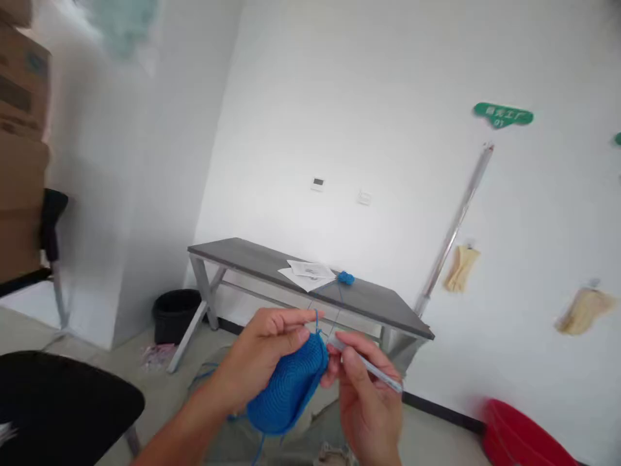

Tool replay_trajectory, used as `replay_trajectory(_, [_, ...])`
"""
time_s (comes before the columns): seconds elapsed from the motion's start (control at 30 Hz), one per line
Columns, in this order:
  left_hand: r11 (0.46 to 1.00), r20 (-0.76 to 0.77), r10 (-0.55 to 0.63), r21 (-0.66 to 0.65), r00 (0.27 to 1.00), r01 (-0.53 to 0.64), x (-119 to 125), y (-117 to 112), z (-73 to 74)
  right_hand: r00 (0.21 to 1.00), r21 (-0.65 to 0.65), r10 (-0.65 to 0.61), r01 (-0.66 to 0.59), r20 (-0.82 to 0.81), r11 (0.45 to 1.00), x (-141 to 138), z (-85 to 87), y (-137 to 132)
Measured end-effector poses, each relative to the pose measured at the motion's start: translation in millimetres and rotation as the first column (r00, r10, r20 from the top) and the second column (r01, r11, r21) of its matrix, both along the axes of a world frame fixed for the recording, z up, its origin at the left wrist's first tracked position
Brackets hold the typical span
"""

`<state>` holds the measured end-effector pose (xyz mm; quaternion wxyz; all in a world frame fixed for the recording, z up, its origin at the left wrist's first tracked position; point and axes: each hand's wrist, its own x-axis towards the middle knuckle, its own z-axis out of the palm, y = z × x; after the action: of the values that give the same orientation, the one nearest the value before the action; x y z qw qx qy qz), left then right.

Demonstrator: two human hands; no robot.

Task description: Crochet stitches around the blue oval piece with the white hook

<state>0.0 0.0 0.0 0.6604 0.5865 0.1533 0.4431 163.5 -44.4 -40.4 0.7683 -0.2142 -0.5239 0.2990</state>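
Close together, the thumb and fingers of the left hand (264, 346) were clamped on the upper edge of a blue crocheted piece (291, 388), while the index finger reached out with a strand of blue yarn (317, 320) passing over it. The right hand (369, 395) had its thumb and fingers shut around a pale-handled crochet hook (376, 372), slanted so that its front end pointed at the piece's upper right edge; whether the tip was in a stitch could not be told. The piece hung tilted between the hands, above the person's lap, its rim curling up on the right and a tail of yarn trailing below.

Beyond the hands, thin strands ran up toward a small ball of blue yarn (345, 278) on a dark grey table (242, 251). Printed sheets (308, 275) lay just left of the ball, overlapping one another.

Farther out, a black bin (177, 303) stood near the table's left legs, and a black chair seat (63, 404) filled the lower left corner. Cardboard boxes (22, 168) were stacked at the far left. A red basin (524, 437) sat at the lower right, below two pale yellow gloves (462, 268) hanging on the white wall (388, 84).
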Motion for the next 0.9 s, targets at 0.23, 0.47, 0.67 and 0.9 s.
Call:
replay_trajectory(0.23, [0.996,-0.053,-0.008,0.088,0.999,0.012,-2.4,-1.3,-3.6,0.986,0.046,0.006,-0.014,0.167,0.999,14.1,0.3,-3.6])
replay_trajectory(0.47, [0.978,-0.186,0.059,0.207,0.981,-0.019,-3.6,-4.0,-2.2,0.931,0.118,-0.043,0.000,0.363,0.993,35.0,2.8,-7.4])
replay_trajectory(0.67, [0.950,-0.222,0.142,0.303,0.965,-0.070,-2.3,-6.0,-2.9,0.855,0.184,-0.120,0.029,0.505,0.982,46.2,15.8,-16.8])
replay_trajectory(0.9, [0.940,-0.228,0.181,0.326,0.957,-0.100,-1.7,-2.3,-5.8,0.842,0.193,-0.139,0.042,0.521,0.980,50.6,16.7,-18.1])
